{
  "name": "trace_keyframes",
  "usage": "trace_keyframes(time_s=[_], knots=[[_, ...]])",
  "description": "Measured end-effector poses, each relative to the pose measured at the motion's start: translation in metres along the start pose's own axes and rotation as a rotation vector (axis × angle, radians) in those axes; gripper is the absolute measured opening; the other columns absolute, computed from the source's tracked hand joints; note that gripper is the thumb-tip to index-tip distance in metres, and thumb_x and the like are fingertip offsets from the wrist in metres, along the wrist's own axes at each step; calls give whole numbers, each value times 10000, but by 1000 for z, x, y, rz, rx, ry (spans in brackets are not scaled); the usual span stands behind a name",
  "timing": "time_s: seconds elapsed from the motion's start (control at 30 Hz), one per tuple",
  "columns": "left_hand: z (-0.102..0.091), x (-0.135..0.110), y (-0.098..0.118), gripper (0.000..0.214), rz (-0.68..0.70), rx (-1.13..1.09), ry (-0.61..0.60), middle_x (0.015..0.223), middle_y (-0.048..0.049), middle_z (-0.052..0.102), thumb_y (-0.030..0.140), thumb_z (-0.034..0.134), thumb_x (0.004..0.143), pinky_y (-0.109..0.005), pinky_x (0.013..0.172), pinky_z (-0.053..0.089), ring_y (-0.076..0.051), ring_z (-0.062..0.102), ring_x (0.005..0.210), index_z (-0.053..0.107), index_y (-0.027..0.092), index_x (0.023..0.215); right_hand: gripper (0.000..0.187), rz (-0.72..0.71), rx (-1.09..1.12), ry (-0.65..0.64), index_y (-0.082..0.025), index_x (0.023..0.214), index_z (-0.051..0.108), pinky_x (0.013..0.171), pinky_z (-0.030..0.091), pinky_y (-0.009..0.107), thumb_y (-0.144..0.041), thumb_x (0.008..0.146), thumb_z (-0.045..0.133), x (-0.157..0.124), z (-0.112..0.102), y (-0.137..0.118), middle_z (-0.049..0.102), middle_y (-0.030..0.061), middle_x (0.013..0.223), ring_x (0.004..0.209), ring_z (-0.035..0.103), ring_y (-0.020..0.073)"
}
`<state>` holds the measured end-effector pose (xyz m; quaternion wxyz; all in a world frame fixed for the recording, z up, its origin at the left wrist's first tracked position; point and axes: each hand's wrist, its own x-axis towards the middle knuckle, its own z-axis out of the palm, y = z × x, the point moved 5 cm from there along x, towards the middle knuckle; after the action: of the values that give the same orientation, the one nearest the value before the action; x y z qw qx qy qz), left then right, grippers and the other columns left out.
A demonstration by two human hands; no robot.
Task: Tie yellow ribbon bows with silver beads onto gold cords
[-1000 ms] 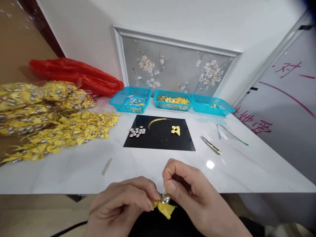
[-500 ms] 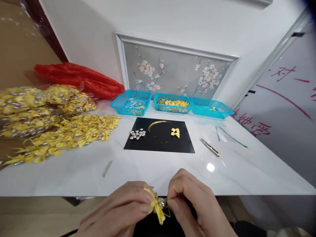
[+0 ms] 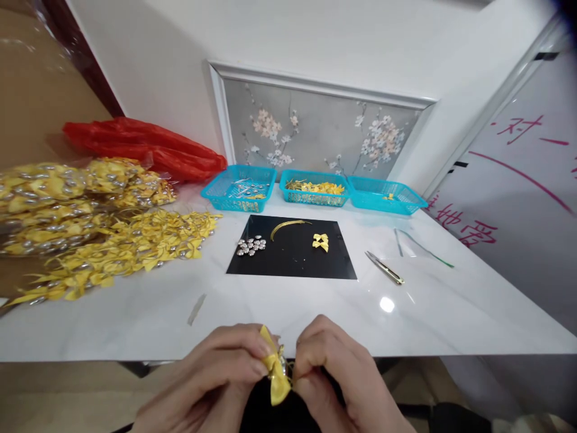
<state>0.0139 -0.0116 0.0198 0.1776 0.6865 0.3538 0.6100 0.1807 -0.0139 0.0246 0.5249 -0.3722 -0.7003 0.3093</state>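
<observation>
Both my hands meet at the near edge of the white table (image 3: 279,307). My left hand (image 3: 216,379) pinches a small yellow ribbon bow (image 3: 273,373) with a silver bell half hidden at its knot. My right hand (image 3: 333,376) is closed on the same bow from the right, its fingertips pressed against the knot. Farther out lies a black mat (image 3: 293,255) with a cluster of silver bells (image 3: 251,245), a curved gold wire bundle (image 3: 288,225) and a loose yellow bow (image 3: 321,242).
A big heap of finished yellow bows (image 3: 112,243) and bagged ones (image 3: 54,192) fills the left side, with a red plastic bag (image 3: 144,144) behind. Three blue baskets (image 3: 315,186) line the wall. Small snips (image 3: 384,267) lie right of the mat.
The bow has turned in my fingers: its tails hung down below the bell, now one loop points up and the bell is mostly hidden. Both hands stayed at the table edge.
</observation>
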Motion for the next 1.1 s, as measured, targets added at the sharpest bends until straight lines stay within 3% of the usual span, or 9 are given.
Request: trace_keyframes(time_s=[0.17,0.3,0.4,0.6,0.7,0.83,0.9,0.97,1.1], knots=[[-1,-2,-1,225,-11,13,65,830,5,761,79,633,898,-281,675,658,-170,747,767,710,272,811,167,-21,-4,13,-226,832,604,585,461,258,-292,975,547,-1,3,5,543,27,742,651,532,156],[-2,-5,-2,341,127,97,-55,978,3,778,-9,668,810,-287,793,656,-179,760,861,745,281,972,171,-15,69,73,-227,822,610,558,453,251,-304,970,574,1,-1,0,548,18,736,621,528,142],[0,-4,-3,430,96,72,-95,1000,5,763,-54,636,794,-245,802,642,-165,746,887,738,286,1036,136,-58,-3,87,-239,830,609,553,450,258,-267,958,572,2,-2,-7,560,13,731,605,531,142],[1,-5,-15,154,-338,-79,54,850,-1,804,137,762,807,-201,587,644,-182,763,706,775,261,898,222,-386,-484,112,-205,794,563,557,420,263,-44,932,498,1,0,-18,604,4,715,592,505,120],[7,-6,-23,93,-641,-358,60,733,-11,798,238,833,757,-202,564,639,-174,754,613,796,236,843,244,-543,-552,32,-176,802,573,538,393,286,-57,975,449,5,-3,-18,577,16,686,570,448,120],[21,-9,-27,108,-994,-811,-32,670,-4,762,232,877,715,-172,607,618,-133,739,609,804,231,796,178,-608,-565,-58,-169,895,582,533,353,301,-35,950,478,9,-10,-12,577,26,742,611,433,132],[27,-11,-25,102,-1082,-978,-120,697,-9,760,197,843,762,-148,619,604,-116,737,640,809,240,848,192,-564,-477,-73,-181,929,563,564,379,298,-24,951,454,9,-13,-10,569,31,797,652,457,136],[29,-13,-24,113,-1114,-1050,-192,720,-10,756,176,795,817,-132,641,594,-103,734,672,806,246,905,198,-393,-308,-108,-207,931,536,601,419,272,-35,961,443,11,-13,-5,544,20,834,700,497,133],[27,-16,-23,115,-1025,-935,-238,841,-27,777,204,722,885,-158,729,602,-118,747,764,802,257,947,142,-55,87,-180,-223,865,489,624,426,226,-173,998,486,17,-9,0,509,-12,828,711,516,108]])
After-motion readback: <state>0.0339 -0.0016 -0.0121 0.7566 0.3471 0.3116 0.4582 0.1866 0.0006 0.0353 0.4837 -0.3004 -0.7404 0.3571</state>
